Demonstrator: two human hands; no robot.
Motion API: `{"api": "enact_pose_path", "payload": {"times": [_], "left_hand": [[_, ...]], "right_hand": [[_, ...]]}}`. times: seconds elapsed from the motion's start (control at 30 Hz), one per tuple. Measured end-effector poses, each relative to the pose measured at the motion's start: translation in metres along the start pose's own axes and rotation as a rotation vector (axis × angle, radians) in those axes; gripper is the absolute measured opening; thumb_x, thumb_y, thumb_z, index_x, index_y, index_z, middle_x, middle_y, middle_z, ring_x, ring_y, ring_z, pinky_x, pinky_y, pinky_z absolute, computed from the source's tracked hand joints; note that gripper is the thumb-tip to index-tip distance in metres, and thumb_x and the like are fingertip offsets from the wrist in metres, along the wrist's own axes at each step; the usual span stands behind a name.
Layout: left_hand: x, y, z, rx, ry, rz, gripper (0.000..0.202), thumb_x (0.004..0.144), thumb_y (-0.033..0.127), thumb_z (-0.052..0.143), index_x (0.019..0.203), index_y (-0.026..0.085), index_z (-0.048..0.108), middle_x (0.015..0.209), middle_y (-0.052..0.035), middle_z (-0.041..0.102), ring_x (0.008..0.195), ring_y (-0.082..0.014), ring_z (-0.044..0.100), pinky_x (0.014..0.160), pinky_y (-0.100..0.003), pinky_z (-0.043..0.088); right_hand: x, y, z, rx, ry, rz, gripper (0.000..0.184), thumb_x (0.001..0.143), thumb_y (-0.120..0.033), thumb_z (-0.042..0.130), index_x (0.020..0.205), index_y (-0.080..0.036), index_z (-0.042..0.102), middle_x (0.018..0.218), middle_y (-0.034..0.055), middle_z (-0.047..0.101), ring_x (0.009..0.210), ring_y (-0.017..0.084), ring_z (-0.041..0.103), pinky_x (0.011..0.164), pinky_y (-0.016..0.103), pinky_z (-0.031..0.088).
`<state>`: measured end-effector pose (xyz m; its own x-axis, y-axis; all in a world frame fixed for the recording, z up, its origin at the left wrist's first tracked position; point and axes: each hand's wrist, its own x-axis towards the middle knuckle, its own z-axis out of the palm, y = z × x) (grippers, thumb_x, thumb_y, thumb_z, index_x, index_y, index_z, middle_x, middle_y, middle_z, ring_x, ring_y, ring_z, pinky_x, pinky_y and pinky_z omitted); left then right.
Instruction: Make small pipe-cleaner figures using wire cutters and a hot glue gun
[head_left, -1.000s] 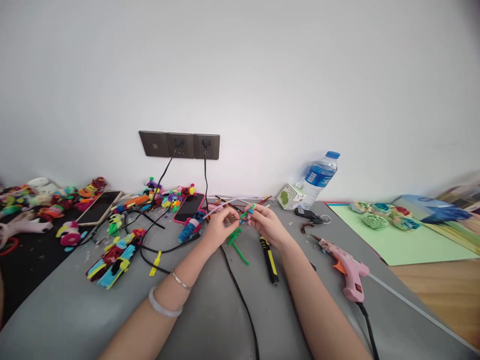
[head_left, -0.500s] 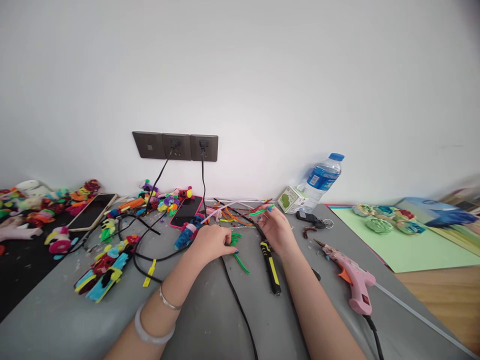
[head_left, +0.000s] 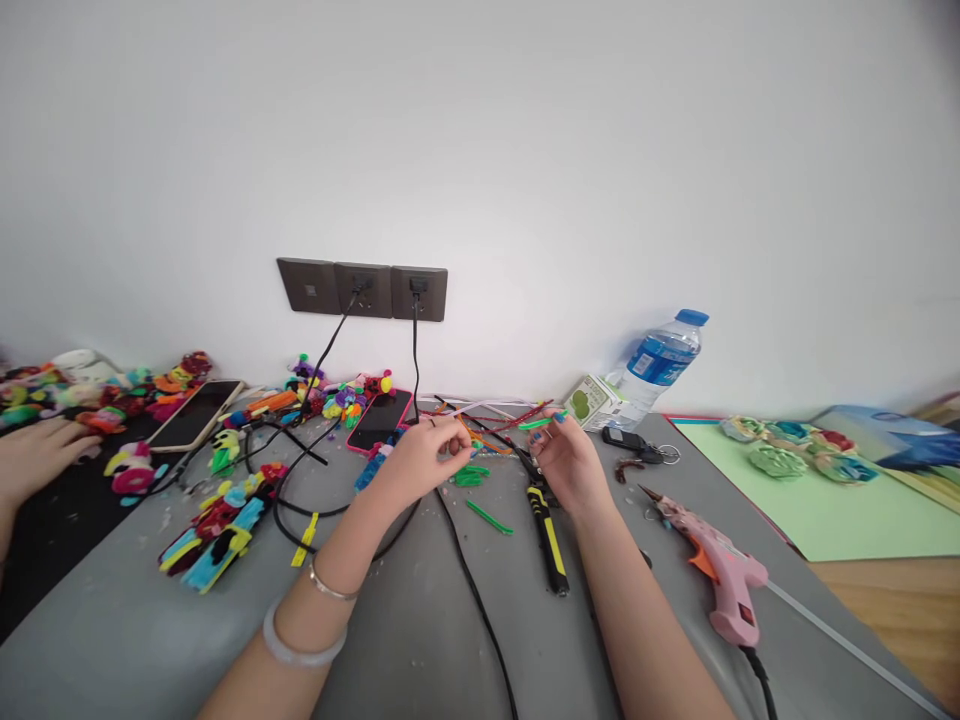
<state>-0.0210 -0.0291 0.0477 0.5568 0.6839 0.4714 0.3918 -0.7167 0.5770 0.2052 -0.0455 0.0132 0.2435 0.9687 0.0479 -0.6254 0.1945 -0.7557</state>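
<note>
A short green pipe cleaner point(head_left: 535, 424) is pinched between the thumb and fingers of my right hand point(head_left: 571, 462). My left hand point(head_left: 424, 462) hovers left of it with thumb and fingertips drawn together; whether anything small is between them I cannot make out. Below the left fingertips lie bent green pipe cleaner pieces point(head_left: 471, 476) and a straight green piece point(head_left: 490, 517). Yellow-and-black handled pliers point(head_left: 549, 540) lie beside my right wrist, their jaws partly behind that hand. Behind both hands are loose coloured pipe cleaners point(head_left: 495, 420).
A pink glue gun point(head_left: 720, 570) and car key point(head_left: 626, 440) lie right, near a leaning water bottle point(head_left: 660, 368) and small box point(head_left: 591, 402). Black cables point(head_left: 469, 580) cross the table. Phones point(head_left: 196, 416) and pipe cleaner figures point(head_left: 217, 530) lie left, where another person's hand point(head_left: 45, 455) rests.
My left hand has lifted away from the green pieces on the table. My right hand still holds its green pipe cleaner. The view has shifted slightly, and another person's hand shows at left.
</note>
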Motion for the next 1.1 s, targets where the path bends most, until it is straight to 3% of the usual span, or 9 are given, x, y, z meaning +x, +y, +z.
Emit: {"api": "enact_pose_path", "payload": {"times": [0.07, 0.13, 0.2, 0.33, 0.57, 0.9, 1.1], "left_hand": [[0.001, -0.003, -0.012, 0.042, 0.185, 0.037, 0.008, 0.086, 0.017, 0.054, 0.079, 0.019, 0.058, 0.076, -0.0004, 0.061, 0.071, -0.0126, 0.057, 0.068, -0.023, 0.044], [0.002, -0.01, -0.022, 0.118, 0.393, -0.025, 0.008, 0.086, 0.018, 0.055, 0.078, 0.019, 0.058, 0.072, -0.0003, 0.061, 0.069, -0.0137, 0.056, 0.07, -0.025, 0.044], [0.001, -0.019, -0.028, 0.158, 0.445, -0.16, 0.007, 0.083, 0.017, 0.056, 0.076, 0.019, 0.057, 0.069, 0.0005, 0.06, 0.066, -0.0142, 0.056, 0.069, -0.026, 0.044], [0.0, -0.04, -0.024, 0.076, 0.259, -0.365, 0.007, 0.08, 0.018, 0.054, 0.074, 0.018, 0.057, 0.066, 0.0007, 0.061, 0.062, -0.014, 0.057, 0.061, -0.024, 0.043], [-0.003, -0.054, -0.009, 0.162, 0.046, -0.435, 0.011, 0.08, 0.016, 0.053, 0.069, 0.017, 0.057, 0.064, -0.0009, 0.063, 0.06, -0.0148, 0.055, 0.059, -0.026, 0.038], [-0.002, -0.048, -0.015, 0.105, 0.149, -0.413, 0.009, 0.082, 0.02, 0.054, 0.073, 0.017, 0.056, 0.064, 0.0005, 0.059, 0.061, -0.0139, 0.054, 0.061, -0.025, 0.039], [0.002, -0.026, 0.0, 0.182, 0.123, -0.271, 0.008, 0.086, 0.019, 0.054, 0.08, 0.019, 0.058, 0.067, 0.0023, 0.062, 0.063, -0.0132, 0.055, 0.084, -0.032, 0.04]], "right_hand": [[0.001, 0.0, -0.001, 0.007, -0.004, 0.003, 0.015, 0.068, -0.028, 0.078, 0.075, -0.024, 0.066, 0.067, -0.0044, 0.061, 0.058, 0.008, 0.054, 0.055, 0.019, 0.048], [0.001, 0.0, -0.001, 0.014, -0.007, 0.006, 0.016, 0.067, -0.029, 0.079, 0.076, -0.024, 0.066, 0.066, -0.005, 0.06, 0.058, 0.007, 0.053, 0.054, 0.017, 0.047], [0.0, 0.0, 0.0, 0.022, -0.005, 0.012, 0.018, 0.065, -0.029, 0.08, 0.076, -0.024, 0.067, 0.066, -0.0056, 0.06, 0.058, 0.006, 0.053, 0.054, 0.015, 0.047], [0.0, 0.0, 0.0, 0.009, -0.013, 0.026, 0.018, 0.066, -0.031, 0.08, 0.076, -0.024, 0.068, 0.068, -0.0051, 0.062, 0.057, 0.006, 0.052, 0.054, 0.017, 0.047], [0.0, -0.004, 0.0, -0.047, -0.027, 0.038, 0.014, 0.068, -0.031, 0.078, 0.074, -0.024, 0.068, 0.068, -0.0035, 0.063, 0.055, 0.009, 0.051, 0.051, 0.021, 0.047], [-0.002, -0.004, 0.001, -0.038, -0.065, 0.091, 0.018, 0.066, -0.034, 0.08, 0.075, -0.024, 0.069, 0.064, -0.004, 0.062, 0.056, 0.008, 0.053, 0.051, 0.019, 0.047], [-0.002, -0.006, 0.0, -0.062, -0.069, 0.085, 0.019, 0.066, -0.035, 0.08, 0.076, -0.024, 0.068, 0.064, -0.0038, 0.061, 0.055, 0.009, 0.053, 0.05, 0.02, 0.047]]}}
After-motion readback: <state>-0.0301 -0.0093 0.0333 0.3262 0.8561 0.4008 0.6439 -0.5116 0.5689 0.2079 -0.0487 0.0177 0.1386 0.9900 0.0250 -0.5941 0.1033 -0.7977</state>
